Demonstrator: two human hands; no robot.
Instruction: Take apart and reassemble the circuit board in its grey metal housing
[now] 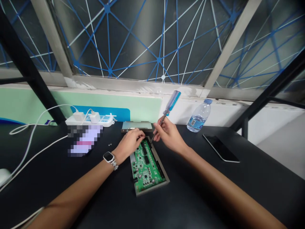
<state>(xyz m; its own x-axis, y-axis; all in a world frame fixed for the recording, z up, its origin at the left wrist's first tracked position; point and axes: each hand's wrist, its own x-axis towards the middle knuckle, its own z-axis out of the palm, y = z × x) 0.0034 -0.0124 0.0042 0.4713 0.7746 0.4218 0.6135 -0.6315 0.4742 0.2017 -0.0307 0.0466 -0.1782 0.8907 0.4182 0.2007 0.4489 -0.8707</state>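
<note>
Green circuit board [148,167] lies partly beneath the left hand [130,143].

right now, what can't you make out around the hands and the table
Head view:
Far left corner of the green rectangular circuit board: covered by the left hand.
Tip of the blue-handled metal screwdriver: too small to tell what it touches.
Tiny silvery bits on the black table: too small to identify.
White rounded object: cut off by the left edge.
</note>
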